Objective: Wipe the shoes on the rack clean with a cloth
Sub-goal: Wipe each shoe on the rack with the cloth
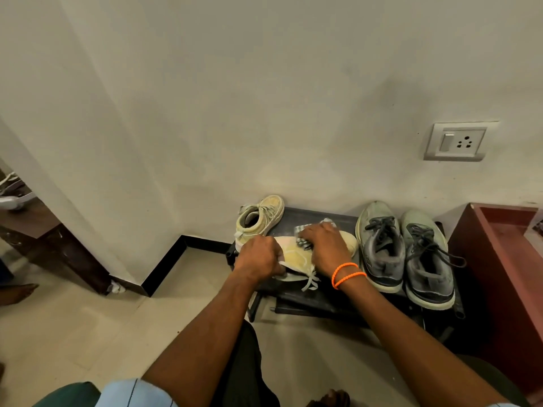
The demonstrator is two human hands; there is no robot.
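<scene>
A pale yellow shoe lies on its side on the black rack. My left hand grips its heel end. My right hand, with orange bands on the wrist, holds a checked cloth against the shoe's upper. The shoe's laces hang off near the rack's front edge. Its matching pale shoe stands at the rack's back left corner. Two grey sneakers sit side by side on the rack's right part.
The rack stands against a cream wall with a switch and socket plate above it. A red-brown box is close on the right. A dark wooden cabinet is at the left. Tiled floor lies in front.
</scene>
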